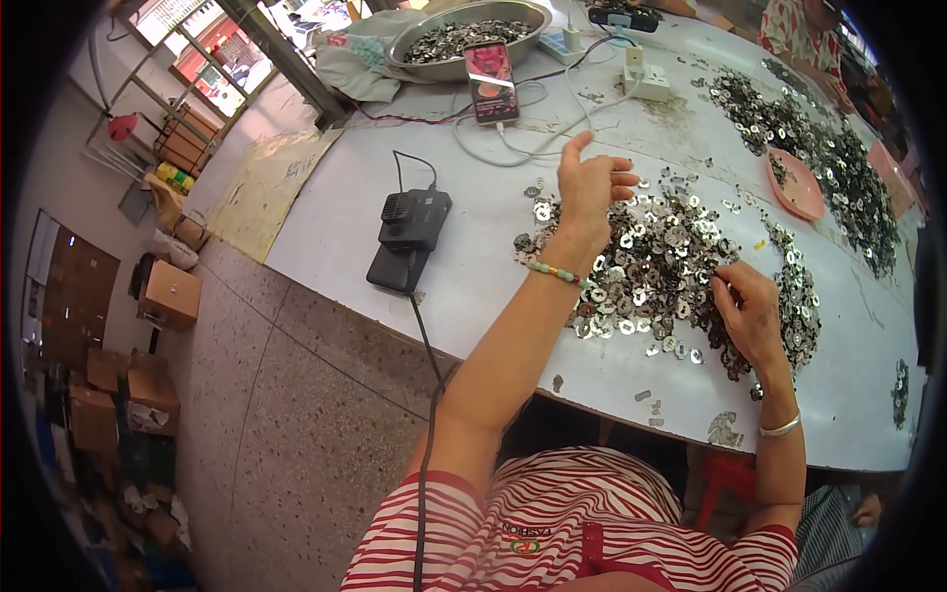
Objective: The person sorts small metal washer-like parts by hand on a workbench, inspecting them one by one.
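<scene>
Taking 12 o'clock as straight away from you across the tabletop [473, 252], the black device [414, 222] lies furthest left of the things near you, well apart from your left hand [589, 187] and between 8 and 9 o'clock from it. The phone [491, 84] lies at about 10 to 11 o'clock from that same hand. Your left hand points towards 12 o'clock at the far-left edge of the heap [661, 261], its fingers loosely spread with nothing visible in them; whether it touches the tabletop you cannot tell from here. From those fingers the heap's middle lies at about 5 o'clock, and your left forearm crosses over its left side. The heap, made of small, flat, shiny metal pieces, stretches roughly from 10 to 4 o'clock; the single pieces are mostly roundish, so no clear long axis shows on them. Your right hand [750, 306] is the better placed of the two: its fingers, bent with the tips drawn together, are at the heap's right edge, and the bulk of the pieces lies at 9 to 10 o'clock from them. Whether they pinch a piece, you cannot tell. Just beside that hand, at about 3 o'clock, runs the strip of pieces [801, 301]; the pink dish [795, 199] sits near 1 o'clock, with the far heap [858, 197] beyond it.
</scene>
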Motion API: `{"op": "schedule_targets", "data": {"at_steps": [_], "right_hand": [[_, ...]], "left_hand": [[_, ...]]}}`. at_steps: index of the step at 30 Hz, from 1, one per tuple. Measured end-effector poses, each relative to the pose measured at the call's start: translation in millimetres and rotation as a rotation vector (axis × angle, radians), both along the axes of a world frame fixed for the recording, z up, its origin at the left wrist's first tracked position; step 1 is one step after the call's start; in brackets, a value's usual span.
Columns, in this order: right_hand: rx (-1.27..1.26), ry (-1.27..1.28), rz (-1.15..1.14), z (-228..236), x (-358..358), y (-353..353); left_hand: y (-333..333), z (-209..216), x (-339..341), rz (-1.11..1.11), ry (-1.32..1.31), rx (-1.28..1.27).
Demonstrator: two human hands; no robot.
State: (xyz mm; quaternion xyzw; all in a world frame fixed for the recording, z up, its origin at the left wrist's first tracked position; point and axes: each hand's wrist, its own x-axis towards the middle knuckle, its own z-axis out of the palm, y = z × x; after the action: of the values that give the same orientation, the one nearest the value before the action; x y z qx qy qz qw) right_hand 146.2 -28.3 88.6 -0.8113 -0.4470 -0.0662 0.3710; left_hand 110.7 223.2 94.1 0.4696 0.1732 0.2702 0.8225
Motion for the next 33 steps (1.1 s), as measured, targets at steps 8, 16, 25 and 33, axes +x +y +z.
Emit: {"op": "schedule_targets", "data": {"at_steps": [8,16,25,33], "right_hand": [[0.013,-0.045,-0.011,-2,-2,-1],[-0.040,-0.182,-0.019,-4,-11,-8],[-0.072,-0.304,0.159,0,-11,5],[-0.198,-0.413,0.375,-8,-23,6]], "left_hand": [[-9,7,-5,0.144,0.023,0.005],[-14,2,1,0.000,0.008,0.022],[-1,2,0,-0.047,0.029,0.179],[-9,-1,0,-0.110,0.040,0.246]]}}
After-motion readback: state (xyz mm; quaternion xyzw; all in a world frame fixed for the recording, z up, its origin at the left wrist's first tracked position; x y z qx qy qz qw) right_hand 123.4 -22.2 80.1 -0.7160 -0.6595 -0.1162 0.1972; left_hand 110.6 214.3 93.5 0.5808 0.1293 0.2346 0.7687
